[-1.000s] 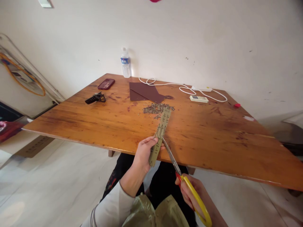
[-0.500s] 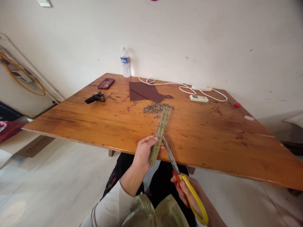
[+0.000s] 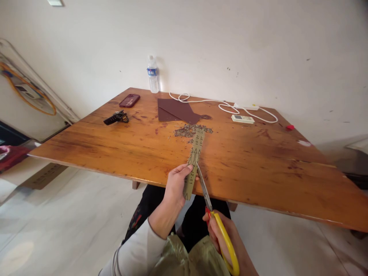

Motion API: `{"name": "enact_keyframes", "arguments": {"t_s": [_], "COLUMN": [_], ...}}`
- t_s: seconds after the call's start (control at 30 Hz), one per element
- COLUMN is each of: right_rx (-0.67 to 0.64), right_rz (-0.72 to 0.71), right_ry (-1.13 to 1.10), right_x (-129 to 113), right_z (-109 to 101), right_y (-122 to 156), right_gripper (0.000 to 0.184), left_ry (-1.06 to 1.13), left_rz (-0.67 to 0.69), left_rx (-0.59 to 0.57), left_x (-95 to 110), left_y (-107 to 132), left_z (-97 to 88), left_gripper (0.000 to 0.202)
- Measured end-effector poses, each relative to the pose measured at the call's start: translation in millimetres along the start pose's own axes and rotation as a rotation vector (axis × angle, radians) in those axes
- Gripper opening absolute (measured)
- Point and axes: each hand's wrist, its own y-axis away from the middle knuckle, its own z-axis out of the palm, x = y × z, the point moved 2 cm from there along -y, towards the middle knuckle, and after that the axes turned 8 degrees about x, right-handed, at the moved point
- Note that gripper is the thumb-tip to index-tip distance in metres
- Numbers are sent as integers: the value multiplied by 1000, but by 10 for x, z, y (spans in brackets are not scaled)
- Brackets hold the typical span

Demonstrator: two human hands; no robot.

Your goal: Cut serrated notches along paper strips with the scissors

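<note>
My left hand [image 3: 174, 186] pinches the near end of a long tan strip of sandpaper [image 3: 194, 157], printed side up, that reaches out over the wooden table [image 3: 115, 145]. My right hand [image 3: 222, 237] grips yellow-handled scissors [image 3: 217, 226], whose blades lie against the strip's right edge just beside my left thumb. A heap of small dark cuttings [image 3: 188, 131] lies at the strip's far end.
Dark brown sandpaper sheets [image 3: 175, 110] lie beyond the cuttings. A water bottle [image 3: 152, 75], a red phone [image 3: 129, 100], a black tool [image 3: 115, 118], a white cable with power strip [image 3: 244, 108] and a white remote [image 3: 242, 119] sit toward the back. The wall stands behind the table.
The scissors and my right hand have swung left and closer to me, the blades turning steeper along the strip. The strip has tilted slightly more upright in my left hand.
</note>
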Motion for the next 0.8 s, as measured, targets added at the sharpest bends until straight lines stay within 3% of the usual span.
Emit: {"name": "enact_keyframes", "arguments": {"t_s": [0.23, 0.57, 0.8], "right_rx": [87, -109, -57], "right_rz": [52, -25, -46], "right_ry": [-5, 14, 106], "right_x": [64, -66, -178], "right_z": [32, -74, -196], "right_y": [-6, -59, -104], "right_gripper": [68, 76, 77], "left_ry": [-12, 9, -82], "left_rz": [11, 9, -49], "left_rx": [-7, -37, -41], "left_x": [8, 35, 75], "left_y": [41, -46, -141], "left_z": [-4, 41, 59], "left_gripper": [18, 19, 14]}}
